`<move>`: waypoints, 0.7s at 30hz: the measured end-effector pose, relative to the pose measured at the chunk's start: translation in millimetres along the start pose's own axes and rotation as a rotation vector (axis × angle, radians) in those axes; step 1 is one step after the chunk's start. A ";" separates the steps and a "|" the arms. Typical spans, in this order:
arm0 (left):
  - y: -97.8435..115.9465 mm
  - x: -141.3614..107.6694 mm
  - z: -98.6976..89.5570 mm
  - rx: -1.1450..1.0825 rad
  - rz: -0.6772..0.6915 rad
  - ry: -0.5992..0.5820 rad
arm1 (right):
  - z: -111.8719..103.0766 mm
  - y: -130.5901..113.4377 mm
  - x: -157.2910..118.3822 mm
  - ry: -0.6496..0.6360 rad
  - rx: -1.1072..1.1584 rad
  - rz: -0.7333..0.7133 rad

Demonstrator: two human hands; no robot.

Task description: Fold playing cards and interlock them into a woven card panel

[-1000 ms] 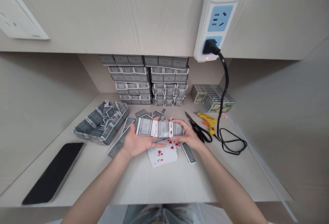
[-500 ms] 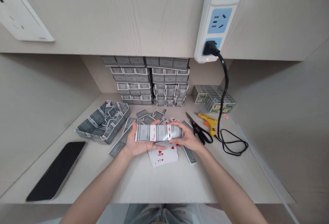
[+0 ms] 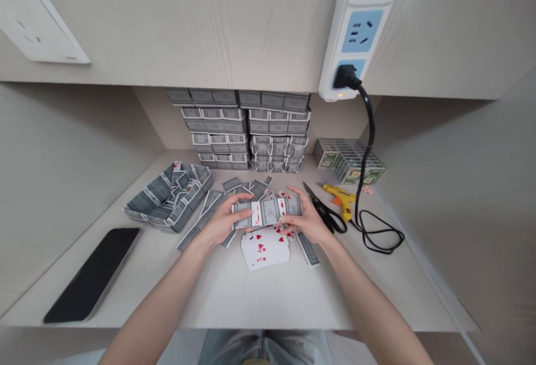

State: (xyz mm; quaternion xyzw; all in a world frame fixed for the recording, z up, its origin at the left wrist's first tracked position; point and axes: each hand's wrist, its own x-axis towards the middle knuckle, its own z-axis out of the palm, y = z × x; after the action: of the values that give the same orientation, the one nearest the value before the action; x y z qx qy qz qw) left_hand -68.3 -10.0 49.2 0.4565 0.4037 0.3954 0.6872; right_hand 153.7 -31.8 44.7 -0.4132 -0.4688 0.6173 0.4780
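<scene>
Grey-and-white patterned strip of joined paper playing cards (image 3: 270,212) held level above white face-up playing cards with red hearts (image 3: 268,251). Left hand (image 3: 218,224) pinches one end, right hand (image 3: 313,221) the other, thumbs in front. Step seems handling or squaring the strip; moving it calls for even support. Black-handled metal scissors (image 3: 329,218) beside right hand.

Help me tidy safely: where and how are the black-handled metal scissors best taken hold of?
Probably by the looped black handles, from above on the near side: they lie toward the viewer, while the dark pointed blades face away. The yellow plastic glue gun lies close on the right, so that side looks tighter.
</scene>
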 end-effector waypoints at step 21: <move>-17.6 5.9 15.1 0.190 0.041 0.189 | 9.5 22.9 1.3 0.376 -0.450 -0.320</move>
State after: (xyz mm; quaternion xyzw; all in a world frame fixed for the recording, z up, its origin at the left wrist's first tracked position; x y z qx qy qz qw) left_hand -49.3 -14.1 35.3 0.4884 0.4930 0.4104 0.5917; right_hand 139.7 -34.6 24.4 -0.5363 -0.5557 0.3283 0.5439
